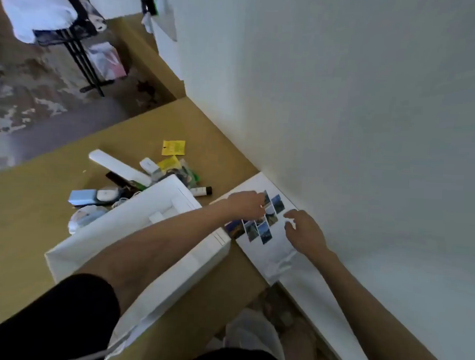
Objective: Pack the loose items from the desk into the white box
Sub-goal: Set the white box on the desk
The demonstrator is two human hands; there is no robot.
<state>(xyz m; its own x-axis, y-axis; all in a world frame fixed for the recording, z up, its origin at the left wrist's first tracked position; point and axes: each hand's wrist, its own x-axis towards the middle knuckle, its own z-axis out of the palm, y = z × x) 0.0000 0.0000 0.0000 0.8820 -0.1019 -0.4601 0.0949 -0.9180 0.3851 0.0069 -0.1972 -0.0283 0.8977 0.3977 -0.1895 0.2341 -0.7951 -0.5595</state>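
White box: a large open-topped white cardboard box (136, 238) stands on the tan wooden tabletop (25, 219); its walls are plain and matte, and pale white inserts show inside it. The left forearm crosses above its opening.
Loose items: a heap lies on the tabletop just beyond the box's far wall: a long flat white slab (117, 165), a light-blue rectangular case (82, 196), a small white rounded device (107, 195), a dark flat bar (119, 179), a clear plastic bag with green and dark contents (186, 173) and a crumpled clear wrapper (85, 216).
Yellow packets: two small yellow paper sachets, one (173, 147) lying alone beyond the heap, the other (169, 163) on top of it.
Tube: a small white tube with a black cap (202, 191) lies just beside the box's far corner.
Photo sheet: a white sheet (271, 252) carrying a cluster of small landscape photo prints (258, 227) lies flat to the right of the box, against the white wall (343, 102).
Left hand: the left hand (246, 204) rests on the prints with its fingers (259, 205) pinched together at one print's edge; whether the print is actually gripped, I cannot tell.
Right hand: the right hand (305, 231) hovers over the sheet to the right of the prints, fingers (290, 214) loosely spread and curled, holding nothing.
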